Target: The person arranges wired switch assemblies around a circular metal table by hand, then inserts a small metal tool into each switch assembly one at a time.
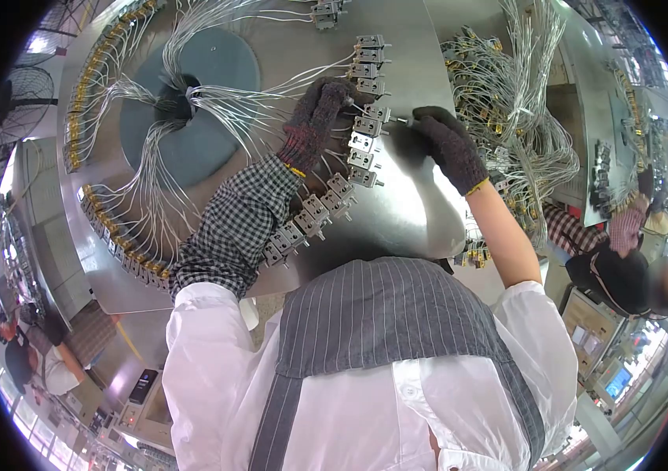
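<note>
My left hand (316, 118), in a dark knitted glove, is closed at the wired side of a row of small metal blocks (362, 143). Its fingertips are next to one block (377, 112), and what they grip is hidden. From the other side comes my right hand (450, 145), gloved the same way, its fingers curled together. A thin metal pin (401, 120) sticks out between its fingertips and that block. Silvery wires (232, 106) run from the blocks toward a hole in a grey disc (236, 67).
The round metal table (420, 47) carries yellow-topped parts (82, 94) along its left rim. More metal blocks (308, 217) curve along the near edge. To the right lies a heap of wired parts (506, 125). A co-worker (620, 271) is at the far right.
</note>
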Action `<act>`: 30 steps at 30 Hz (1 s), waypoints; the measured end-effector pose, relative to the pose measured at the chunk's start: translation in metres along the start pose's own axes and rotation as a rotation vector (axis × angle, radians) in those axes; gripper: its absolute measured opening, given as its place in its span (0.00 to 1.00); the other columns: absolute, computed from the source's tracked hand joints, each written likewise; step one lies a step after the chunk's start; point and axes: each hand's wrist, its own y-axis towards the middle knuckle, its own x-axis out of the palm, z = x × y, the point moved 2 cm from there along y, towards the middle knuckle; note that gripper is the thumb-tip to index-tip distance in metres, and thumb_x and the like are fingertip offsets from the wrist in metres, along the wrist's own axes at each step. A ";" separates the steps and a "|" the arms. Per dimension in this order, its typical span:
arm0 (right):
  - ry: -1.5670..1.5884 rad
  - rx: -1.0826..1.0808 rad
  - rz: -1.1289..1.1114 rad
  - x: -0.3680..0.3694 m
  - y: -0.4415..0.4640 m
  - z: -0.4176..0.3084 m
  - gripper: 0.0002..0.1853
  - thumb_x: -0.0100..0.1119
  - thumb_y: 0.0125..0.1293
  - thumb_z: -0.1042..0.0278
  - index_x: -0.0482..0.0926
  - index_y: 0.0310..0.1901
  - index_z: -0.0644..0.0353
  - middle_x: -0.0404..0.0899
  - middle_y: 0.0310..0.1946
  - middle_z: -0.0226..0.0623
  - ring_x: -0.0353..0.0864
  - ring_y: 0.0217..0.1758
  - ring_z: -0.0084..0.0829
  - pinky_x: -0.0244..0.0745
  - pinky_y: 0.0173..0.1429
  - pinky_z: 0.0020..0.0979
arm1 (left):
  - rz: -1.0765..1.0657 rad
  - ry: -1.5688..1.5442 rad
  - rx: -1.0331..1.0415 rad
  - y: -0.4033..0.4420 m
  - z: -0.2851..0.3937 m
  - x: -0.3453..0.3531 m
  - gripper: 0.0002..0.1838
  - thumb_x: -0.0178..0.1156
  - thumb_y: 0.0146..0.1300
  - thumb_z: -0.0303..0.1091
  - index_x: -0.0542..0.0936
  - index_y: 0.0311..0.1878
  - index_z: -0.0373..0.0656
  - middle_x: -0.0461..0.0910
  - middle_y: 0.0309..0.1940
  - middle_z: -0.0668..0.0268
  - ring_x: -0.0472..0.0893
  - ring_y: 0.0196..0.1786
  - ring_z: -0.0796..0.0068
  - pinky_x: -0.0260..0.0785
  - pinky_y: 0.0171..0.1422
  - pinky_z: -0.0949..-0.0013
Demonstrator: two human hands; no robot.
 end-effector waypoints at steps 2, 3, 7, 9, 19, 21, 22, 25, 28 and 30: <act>-0.063 0.196 -0.028 -0.004 0.005 0.000 0.12 0.56 0.69 0.72 0.79 0.51 0.66 0.80 0.49 0.38 0.78 0.51 0.24 0.75 0.56 0.25 | 0.008 -0.005 -0.014 0.000 -0.002 -0.001 0.19 0.51 0.77 0.49 0.78 0.48 0.41 0.80 0.42 0.67 0.76 0.47 0.77 0.69 0.59 0.68; -0.062 0.195 -0.027 -0.003 0.005 -0.003 0.12 0.56 0.69 0.72 0.79 0.51 0.66 0.80 0.49 0.38 0.78 0.51 0.24 0.75 0.56 0.25 | 0.007 -0.004 -0.014 0.001 -0.003 -0.001 0.19 0.51 0.77 0.49 0.78 0.48 0.41 0.80 0.42 0.67 0.76 0.47 0.77 0.69 0.59 0.68; -0.072 0.103 -0.037 -0.006 0.008 -0.002 0.12 0.54 0.70 0.72 0.80 0.50 0.67 0.78 0.49 0.38 0.79 0.51 0.24 0.74 0.56 0.25 | -0.007 -0.004 -0.007 0.001 -0.003 -0.001 0.19 0.50 0.77 0.49 0.79 0.48 0.41 0.81 0.43 0.67 0.77 0.48 0.76 0.69 0.60 0.67; -0.019 0.096 -0.046 -0.007 0.008 -0.002 0.12 0.54 0.70 0.71 0.80 0.50 0.66 0.78 0.49 0.37 0.79 0.51 0.24 0.74 0.56 0.25 | -0.013 -0.024 -0.014 0.001 0.001 0.002 0.19 0.50 0.77 0.49 0.79 0.48 0.41 0.81 0.43 0.66 0.77 0.48 0.76 0.69 0.60 0.67; 0.161 0.118 0.100 0.003 0.000 0.008 0.13 0.62 0.64 0.69 0.81 0.49 0.64 0.82 0.43 0.34 0.80 0.47 0.24 0.75 0.53 0.24 | -0.010 -0.058 -0.008 -0.002 0.002 0.004 0.17 0.49 0.78 0.45 0.76 0.51 0.40 0.83 0.45 0.61 0.80 0.49 0.71 0.72 0.60 0.64; 0.148 0.136 0.150 0.006 -0.001 0.011 0.14 0.65 0.63 0.68 0.82 0.48 0.64 0.83 0.42 0.33 0.81 0.45 0.23 0.76 0.53 0.24 | -0.004 -0.060 -0.009 -0.003 0.001 0.003 0.17 0.47 0.79 0.43 0.75 0.54 0.39 0.84 0.46 0.58 0.83 0.49 0.67 0.76 0.58 0.63; 0.154 0.134 0.186 0.008 -0.002 0.011 0.14 0.65 0.63 0.68 0.82 0.48 0.64 0.83 0.42 0.33 0.80 0.45 0.23 0.76 0.53 0.24 | 0.005 -0.005 0.041 -0.002 -0.001 0.002 0.17 0.47 0.79 0.43 0.74 0.54 0.39 0.84 0.46 0.57 0.83 0.50 0.67 0.75 0.59 0.63; 0.098 0.102 0.228 0.011 -0.006 0.010 0.14 0.65 0.62 0.68 0.82 0.48 0.63 0.83 0.41 0.33 0.80 0.44 0.23 0.75 0.53 0.25 | -0.028 0.013 0.083 0.000 -0.003 0.001 0.16 0.46 0.79 0.43 0.74 0.54 0.40 0.83 0.47 0.56 0.83 0.51 0.66 0.75 0.60 0.62; 0.064 0.094 0.265 0.013 -0.008 0.014 0.15 0.66 0.61 0.68 0.83 0.48 0.62 0.83 0.40 0.33 0.80 0.44 0.23 0.76 0.52 0.26 | -0.088 -0.063 0.055 -0.003 0.010 0.009 0.17 0.48 0.79 0.46 0.73 0.52 0.41 0.83 0.46 0.59 0.81 0.52 0.69 0.72 0.62 0.63; 0.089 0.104 0.297 0.015 -0.007 0.015 0.15 0.67 0.60 0.68 0.83 0.48 0.62 0.83 0.40 0.33 0.80 0.43 0.24 0.76 0.52 0.26 | -0.109 -0.103 0.048 -0.003 0.013 0.010 0.17 0.49 0.78 0.48 0.74 0.51 0.43 0.83 0.44 0.62 0.80 0.52 0.73 0.69 0.63 0.64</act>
